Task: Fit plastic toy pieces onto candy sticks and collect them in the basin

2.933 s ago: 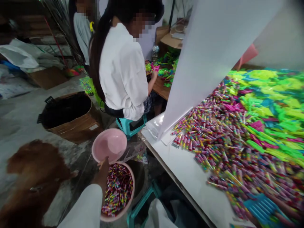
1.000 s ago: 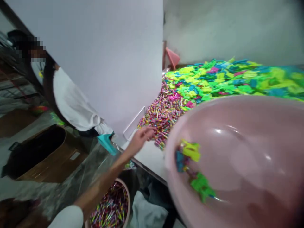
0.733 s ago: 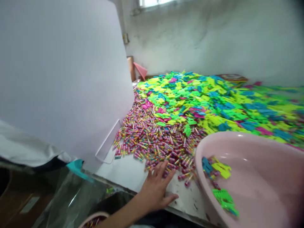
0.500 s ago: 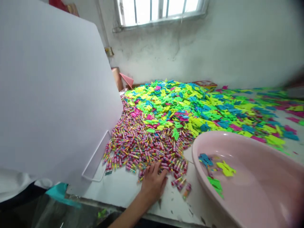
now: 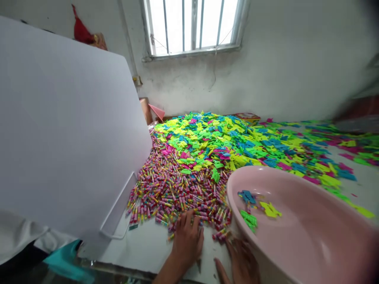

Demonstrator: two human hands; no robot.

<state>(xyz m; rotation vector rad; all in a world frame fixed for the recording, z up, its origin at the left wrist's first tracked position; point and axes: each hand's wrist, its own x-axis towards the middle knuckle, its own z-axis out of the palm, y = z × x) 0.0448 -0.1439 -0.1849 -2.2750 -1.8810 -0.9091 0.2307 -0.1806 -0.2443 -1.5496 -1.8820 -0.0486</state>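
My left hand (image 5: pixel 186 240) lies flat, fingers apart, on the near edge of a heap of small multicoloured tubes (image 5: pixel 174 189) on a white table (image 5: pixel 145 246). My right hand (image 5: pixel 240 262), blurred and with fingers spread, is just right of it on the table, by a few stray tubes and against the near-left side of a pink plastic basin (image 5: pixel 310 232). Neither hand holds anything. The basin rests on the table and holds a few blue, green and yellow flat plastic pieces (image 5: pixel 251 205).
A wide heap of flat neon plastic pieces (image 5: pixel 237 142) covers the table behind the tubes up to the wall. A large white board (image 5: pixel 65 130) stands at the left edge. A barred window (image 5: pixel 192 23) is above. A white-clad person's side (image 5: pixel 14 234) shows at lower left.
The view swung from the floor and bucket up to the table. The pink basin came to rest on the table. My left hand reached the tube heap; my right hand has now appeared beside it.
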